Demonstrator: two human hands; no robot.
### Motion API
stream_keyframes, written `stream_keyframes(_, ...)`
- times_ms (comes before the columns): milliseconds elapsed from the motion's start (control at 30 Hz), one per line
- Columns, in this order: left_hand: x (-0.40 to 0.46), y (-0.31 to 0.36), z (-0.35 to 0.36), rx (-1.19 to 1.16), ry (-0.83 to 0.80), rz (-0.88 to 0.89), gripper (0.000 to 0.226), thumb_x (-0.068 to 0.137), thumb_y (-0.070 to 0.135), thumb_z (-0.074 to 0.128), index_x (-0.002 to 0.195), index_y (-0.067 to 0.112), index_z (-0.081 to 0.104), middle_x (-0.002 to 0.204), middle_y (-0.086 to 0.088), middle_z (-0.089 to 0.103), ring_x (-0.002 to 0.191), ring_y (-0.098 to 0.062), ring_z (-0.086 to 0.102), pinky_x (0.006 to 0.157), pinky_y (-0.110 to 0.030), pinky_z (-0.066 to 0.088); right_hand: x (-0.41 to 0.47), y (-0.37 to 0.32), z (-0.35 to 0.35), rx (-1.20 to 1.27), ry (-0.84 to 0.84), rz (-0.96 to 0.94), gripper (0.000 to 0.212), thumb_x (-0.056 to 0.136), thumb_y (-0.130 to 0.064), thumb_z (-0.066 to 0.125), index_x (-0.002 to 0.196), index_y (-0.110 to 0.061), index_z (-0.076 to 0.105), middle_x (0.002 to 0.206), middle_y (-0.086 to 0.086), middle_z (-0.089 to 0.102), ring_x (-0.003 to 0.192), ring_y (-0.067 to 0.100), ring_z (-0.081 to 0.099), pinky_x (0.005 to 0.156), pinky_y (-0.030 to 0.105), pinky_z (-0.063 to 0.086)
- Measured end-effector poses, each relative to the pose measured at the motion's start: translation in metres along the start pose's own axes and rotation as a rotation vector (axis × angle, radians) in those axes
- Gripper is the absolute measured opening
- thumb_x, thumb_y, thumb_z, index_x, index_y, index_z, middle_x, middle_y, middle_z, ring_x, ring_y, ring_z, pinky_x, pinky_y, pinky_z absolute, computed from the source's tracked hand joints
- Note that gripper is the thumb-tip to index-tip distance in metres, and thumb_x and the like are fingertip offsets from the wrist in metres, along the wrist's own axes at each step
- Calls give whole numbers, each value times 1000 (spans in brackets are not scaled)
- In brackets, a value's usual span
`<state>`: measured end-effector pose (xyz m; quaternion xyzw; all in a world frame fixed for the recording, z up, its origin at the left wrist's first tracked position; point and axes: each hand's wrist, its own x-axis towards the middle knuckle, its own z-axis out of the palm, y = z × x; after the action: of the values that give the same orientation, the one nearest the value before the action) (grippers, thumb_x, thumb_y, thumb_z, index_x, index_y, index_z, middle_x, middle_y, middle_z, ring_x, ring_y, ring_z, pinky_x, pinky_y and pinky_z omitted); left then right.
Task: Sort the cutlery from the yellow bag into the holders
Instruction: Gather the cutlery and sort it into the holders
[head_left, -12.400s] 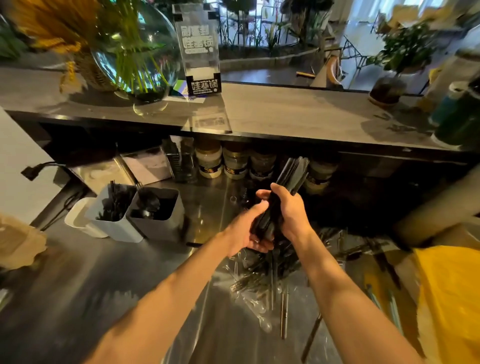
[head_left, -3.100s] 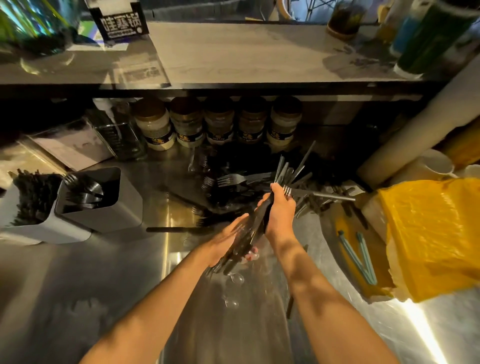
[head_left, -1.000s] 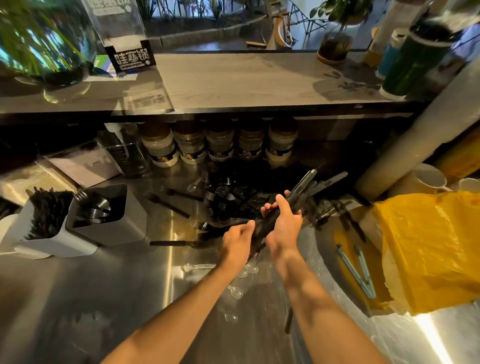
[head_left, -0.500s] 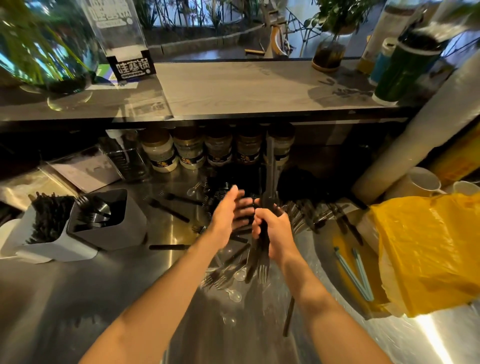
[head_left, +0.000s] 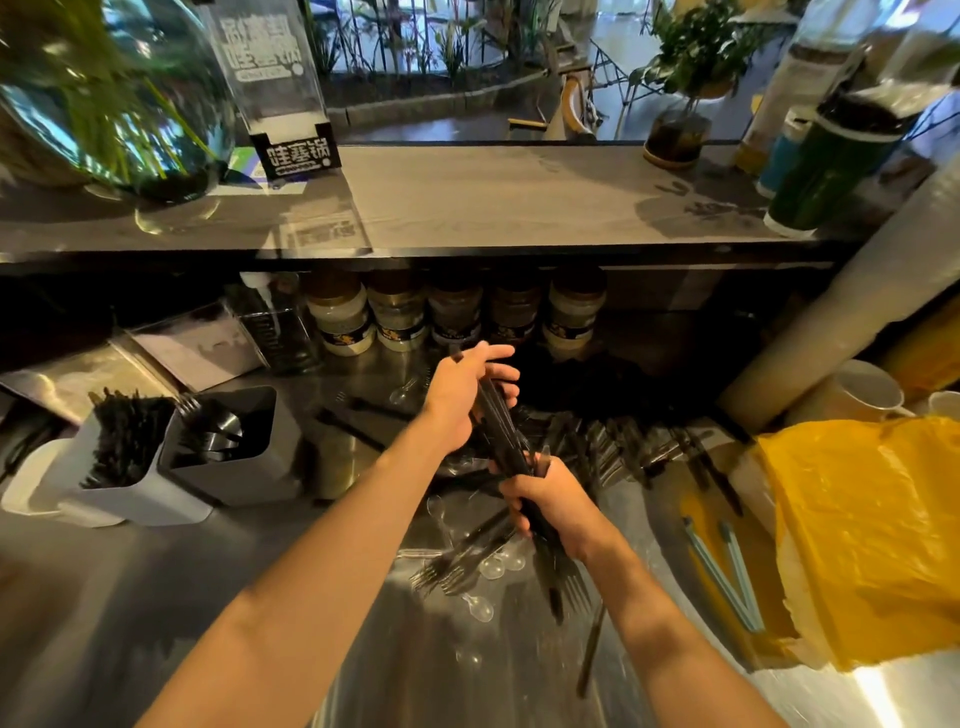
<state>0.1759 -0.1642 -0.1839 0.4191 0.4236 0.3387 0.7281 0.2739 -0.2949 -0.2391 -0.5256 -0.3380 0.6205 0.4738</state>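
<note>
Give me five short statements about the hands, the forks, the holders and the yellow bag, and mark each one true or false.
1. The right hand grips a bundle of black forks. True.
2. The left hand rests inside a holder. False: it is up at the bundle's handle end.
3. The yellow bag lies to the right of the hands. True.
4. Both holders are empty. False: the white holder and the grey holder contain cutlery.
5. The bundle's tines point down toward the counter. True.

Café or restaurant service counter: steel worktop (head_left: 130, 597), jars (head_left: 457, 312) under wooden bar (head_left: 493, 197), menu sign (head_left: 298, 156), chairs (head_left: 571, 104) behind.
</note>
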Motion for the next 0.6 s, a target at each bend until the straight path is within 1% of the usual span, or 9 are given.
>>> stream_keyframes(67, 1, -6, -3, 32, 3, 38, 29, 105, 21, 46, 131, 17, 59, 103, -8, 72, 69, -17, 66, 66, -33, 58, -1, 0, -1, -36, -5, 32, 13, 90, 6, 57, 97, -3, 62, 58, 5, 47, 41, 16, 43, 40, 25, 37)
stream_keyframes(167, 3, -6, -6, -66, 130, 151, 51, 99, 11, 59, 144, 30, 45, 112, -7, 71, 80, -22, 72, 67, -36, 60, 0, -3, -3, -57, -21, 60, 14, 90, 6, 57, 99, -3, 62, 59, 5, 47, 41, 15, 44, 40, 25, 38)
stream_keyframes(200, 3, -2, -8, -102, 179, 183, 50, 98, 11, 60, 143, 29, 46, 112, -8, 70, 82, -24, 72, 66, -37, 61, 1, -3, -4, -72, -28, 68, 13, 90, 5, 57, 100, -3, 62, 59, 5, 48, 42, 16, 44, 40, 25, 38)
stream_keyframes(267, 4, 4, -11, -83, 216, 209, 31, 101, 19, 56, 132, 19, 59, 109, -8, 72, 84, -25, 73, 66, -36, 60, 3, -6, -6, -110, -48, 82, 12, 90, 2, 60, 100, -4, 64, 60, 5, 50, 44, 17, 45, 41, 26, 40)
stream_keyframes(300, 5, 5, -10, -13, 198, 199, 27, 103, 23, 52, 125, 14, 65, 106, -7, 74, 84, -25, 73, 68, -37, 59, 4, -8, -6, -123, -54, 86, 12, 89, 1, 61, 100, -4, 64, 60, 5, 51, 44, 17, 46, 42, 26, 40)
stream_keyframes(333, 4, 3, -9, 92, 165, 181, 30, 104, 26, 47, 119, 11, 68, 103, -6, 75, 84, -24, 73, 71, -37, 58, 5, -10, -5, -132, -53, 90, 11, 89, 1, 62, 99, -3, 64, 60, 5, 51, 44, 17, 46, 42, 26, 41)
stream_keyframes(433, 5, -11, -6, 468, 60, 139, 42, 106, 36, 36, 108, 16, 74, 95, 2, 77, 82, -19, 73, 85, -40, 55, 8, -19, -1, -159, -28, 109, 7, 89, 0, 63, 95, -4, 63, 59, 5, 52, 43, 16, 46, 41, 25, 40)
stream_keyframes(500, 4, -16, -8, 564, 56, 112, 44, 106, 38, 35, 111, 18, 74, 98, 6, 76, 84, -16, 73, 93, -40, 52, 9, -19, 0, -184, -13, 113, 6, 89, -2, 64, 94, -4, 63, 58, 5, 53, 42, 16, 46, 40, 25, 40)
stream_keyframes(600, -1, -15, -8, 662, 47, 92, 44, 104, 39, 36, 118, 17, 72, 110, 4, 74, 90, -13, 70, 94, -34, 50, 10, -16, -1, -207, 0, 108, 3, 88, -3, 67, 90, -4, 65, 57, 7, 53, 40, 19, 47, 39, 26, 41)
